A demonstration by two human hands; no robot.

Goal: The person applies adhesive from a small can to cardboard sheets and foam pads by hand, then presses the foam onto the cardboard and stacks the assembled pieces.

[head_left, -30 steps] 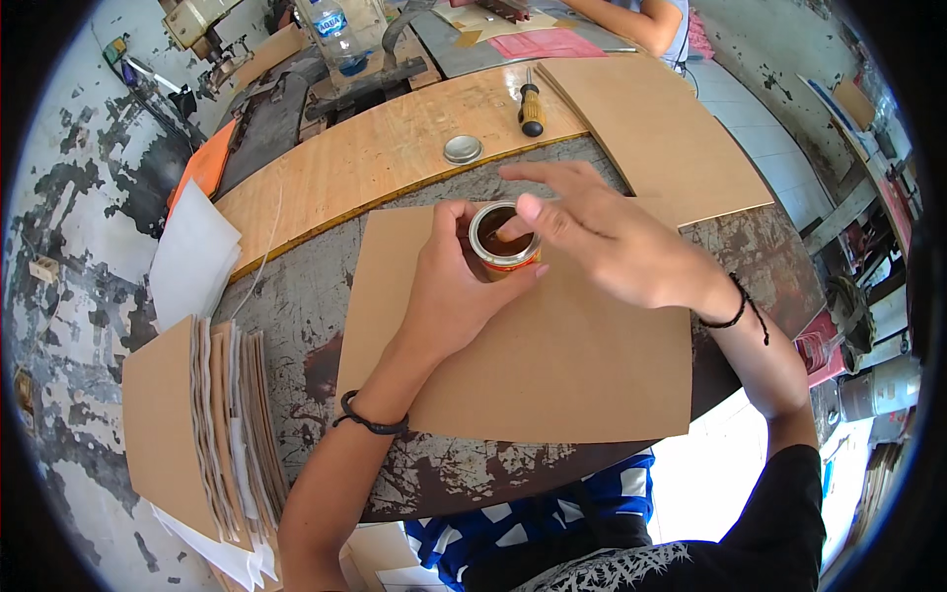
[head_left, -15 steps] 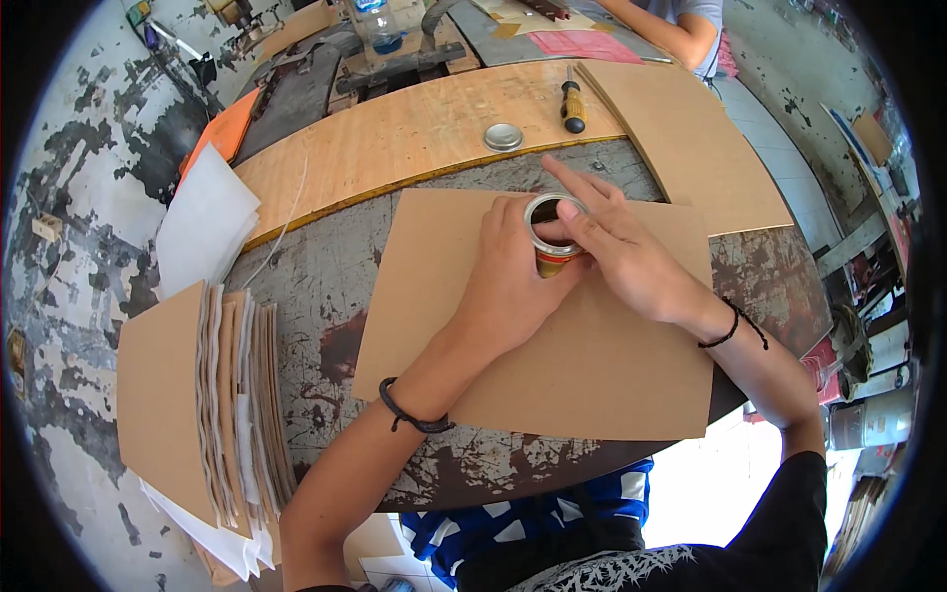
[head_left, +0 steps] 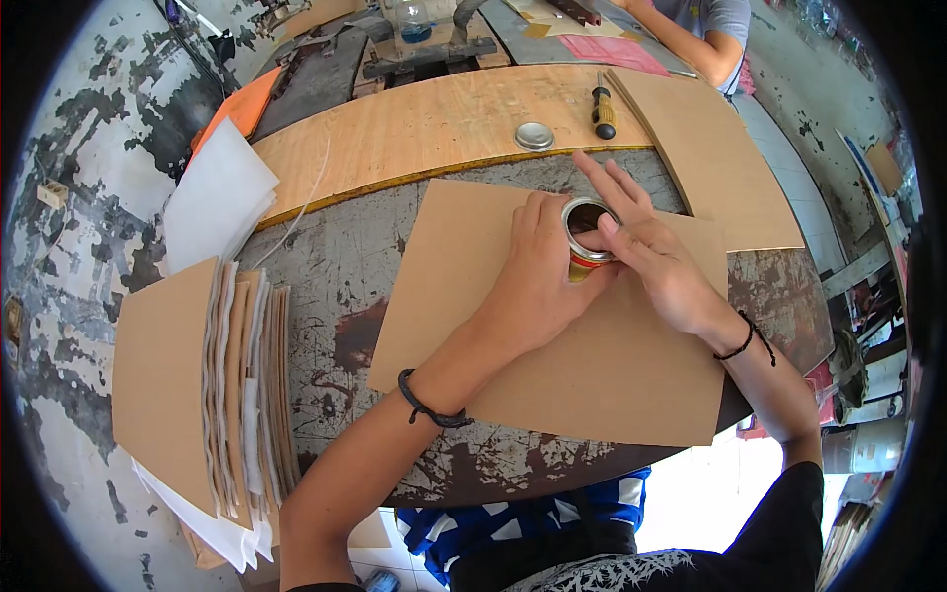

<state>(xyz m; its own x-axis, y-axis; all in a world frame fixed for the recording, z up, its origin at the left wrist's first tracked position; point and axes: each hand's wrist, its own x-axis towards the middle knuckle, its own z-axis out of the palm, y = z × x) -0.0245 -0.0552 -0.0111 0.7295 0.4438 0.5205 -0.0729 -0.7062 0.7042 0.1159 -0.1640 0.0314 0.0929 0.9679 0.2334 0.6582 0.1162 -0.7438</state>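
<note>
My left hand is closed around a small open can with a silver rim and a red and gold side. Dark contents show inside it. My right hand leans over the can from the right, one finger dipping in past the rim. Its thumb is by the opening, and other fingers stretch out beyond the can. Both hands are above a brown cardboard sheet on the worn table. A round metal lid lies on the wooden board beyond, near a screwdriver with a yellow and black handle.
Stacked cardboard and padded sheets stand at the left, with white sheets behind. More cardboard lies at the far right. Across the table are a metal clamp-like frame, pink paper and another person's arm.
The view has shifted, so the table things appear a little farther right. My left hand still holds the can, and a finger of my right hand is still inside it.
</note>
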